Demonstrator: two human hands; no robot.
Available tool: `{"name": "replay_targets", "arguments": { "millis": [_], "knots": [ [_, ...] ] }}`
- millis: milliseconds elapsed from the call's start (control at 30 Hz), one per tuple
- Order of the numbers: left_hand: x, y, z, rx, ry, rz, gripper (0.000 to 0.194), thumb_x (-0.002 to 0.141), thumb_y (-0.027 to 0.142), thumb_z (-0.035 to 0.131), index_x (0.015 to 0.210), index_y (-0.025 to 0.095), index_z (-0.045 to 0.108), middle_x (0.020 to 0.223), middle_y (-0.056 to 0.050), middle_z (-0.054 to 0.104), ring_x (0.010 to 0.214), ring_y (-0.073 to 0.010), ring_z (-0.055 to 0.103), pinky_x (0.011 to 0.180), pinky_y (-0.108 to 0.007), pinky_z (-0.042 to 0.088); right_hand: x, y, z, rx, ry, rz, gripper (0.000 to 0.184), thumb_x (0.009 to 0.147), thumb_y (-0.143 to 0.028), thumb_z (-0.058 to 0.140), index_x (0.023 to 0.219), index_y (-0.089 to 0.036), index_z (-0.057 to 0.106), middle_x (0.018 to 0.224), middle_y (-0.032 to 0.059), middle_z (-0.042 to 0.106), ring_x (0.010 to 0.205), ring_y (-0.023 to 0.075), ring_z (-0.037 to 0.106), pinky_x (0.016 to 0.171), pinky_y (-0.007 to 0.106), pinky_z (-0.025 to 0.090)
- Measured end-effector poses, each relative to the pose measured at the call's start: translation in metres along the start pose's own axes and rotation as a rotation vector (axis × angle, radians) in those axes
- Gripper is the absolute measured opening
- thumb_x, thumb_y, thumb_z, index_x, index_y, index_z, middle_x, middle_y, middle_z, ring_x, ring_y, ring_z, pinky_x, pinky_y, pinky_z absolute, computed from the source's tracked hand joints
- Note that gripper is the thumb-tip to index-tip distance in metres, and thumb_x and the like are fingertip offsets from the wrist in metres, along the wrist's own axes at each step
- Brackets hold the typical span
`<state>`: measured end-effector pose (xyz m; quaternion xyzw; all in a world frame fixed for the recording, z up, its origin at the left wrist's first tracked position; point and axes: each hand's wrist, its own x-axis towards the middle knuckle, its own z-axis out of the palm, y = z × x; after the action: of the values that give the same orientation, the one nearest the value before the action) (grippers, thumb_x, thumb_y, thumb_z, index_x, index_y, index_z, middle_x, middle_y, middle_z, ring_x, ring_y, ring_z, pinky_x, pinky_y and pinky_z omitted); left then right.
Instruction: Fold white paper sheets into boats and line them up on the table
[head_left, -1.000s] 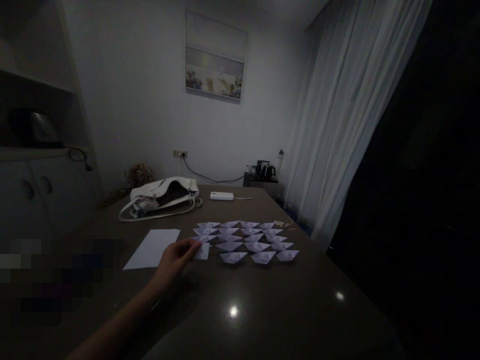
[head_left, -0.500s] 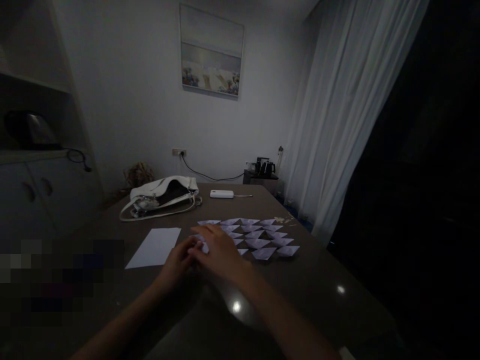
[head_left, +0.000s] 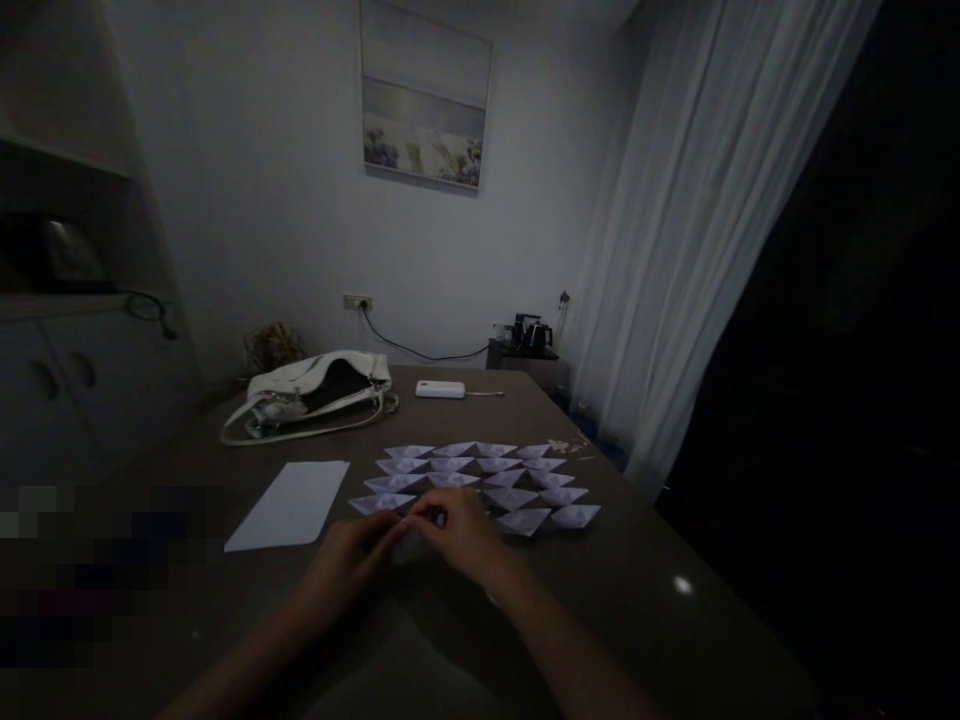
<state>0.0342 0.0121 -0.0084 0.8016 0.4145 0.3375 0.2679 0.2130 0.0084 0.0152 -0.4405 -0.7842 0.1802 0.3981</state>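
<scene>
From the left, the left hand [head_left: 349, 560] reaches in with its fingers [head_left: 386, 530] stretched toward the right hand [head_left: 465, 535], and the fingertips of both meet in a pinch; the spot is too dark to tell whether paper is caught between them. Just beyond the fingertips sits the nearest folded paper boat [head_left: 386, 504] of the leftmost column, and the other paper boats [head_left: 510, 498] spread behind and to the right in four rough columns, partly covered by the right hand. A blank white sheet of paper [head_left: 289, 505] lies left of the boats, well apart from them, with a strip of tabletop between. Brown, faintly glossy tabletop [head_left: 600, 590] stretches in front of the right-hand boats, and its right edge slants past them, near the outermost column; small pale scraps [head_left: 568, 445] lie by that edge. Farther back, a white handbag [head_left: 322, 385] slumps at left, its strap loose, and a white power bank [head_left: 440, 389] with a short cable lies to its right. Around the dim room, a kettle [head_left: 56, 255] stands on a counter at left, a framed painting [head_left: 425, 95] hangs on the pale wall, a black coffee pot [head_left: 536, 335] stands beyond the table's far end, and a sheer curtain [head_left: 675, 230] falls at right.
</scene>
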Motion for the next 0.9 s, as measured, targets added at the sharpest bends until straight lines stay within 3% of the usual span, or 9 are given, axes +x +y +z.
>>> {"name": "replay_targets", "arguments": {
  "millis": [267, 500, 900],
  "knots": [
    [0.0017, 0.0046, -0.0031, 0.006, 0.14, 0.012, 0.031, 0.082, 0.047, 0.056, 0.086, 0.019, 0.067, 0.078, -0.003, 0.071, 0.07, -0.0205, 0.063, 0.062, -0.027, 0.045, 0.0002, 0.0008, -0.0047, -0.095, -0.044, -0.059, 0.007, 0.082, -0.018, 0.068, 0.084, -0.013, 0.072, 0.08, 0.0055, 0.07, 0.075, 0.015, 0.062, 0.069, 0.023, 0.043],
    [0.0, 0.0049, -0.0072, 0.026, 0.105, 0.062, 0.023, 0.084, 0.04, 0.054, 0.083, 0.019, 0.063, 0.066, 0.001, 0.063, 0.059, -0.017, 0.056, 0.054, -0.025, 0.041, 0.0001, 0.0016, -0.0054, -0.076, -0.086, -0.12, 0.008, 0.082, -0.022, 0.068, 0.083, -0.015, 0.071, 0.079, 0.0037, 0.07, 0.075, 0.0143, 0.062, 0.07, 0.023, 0.043],
    [0.0033, 0.0015, -0.0076, -0.039, 0.075, 0.057, 0.021, 0.083, 0.038, 0.056, 0.08, 0.018, 0.063, 0.07, -0.002, 0.066, 0.062, -0.0183, 0.059, 0.056, -0.026, 0.044, -0.0019, 0.0004, -0.0023, -0.213, -0.03, -0.154, 0.006, 0.076, -0.017, 0.067, 0.081, -0.018, 0.071, 0.077, 0.0021, 0.07, 0.075, 0.0155, 0.06, 0.069, 0.024, 0.042]
  ]
}}
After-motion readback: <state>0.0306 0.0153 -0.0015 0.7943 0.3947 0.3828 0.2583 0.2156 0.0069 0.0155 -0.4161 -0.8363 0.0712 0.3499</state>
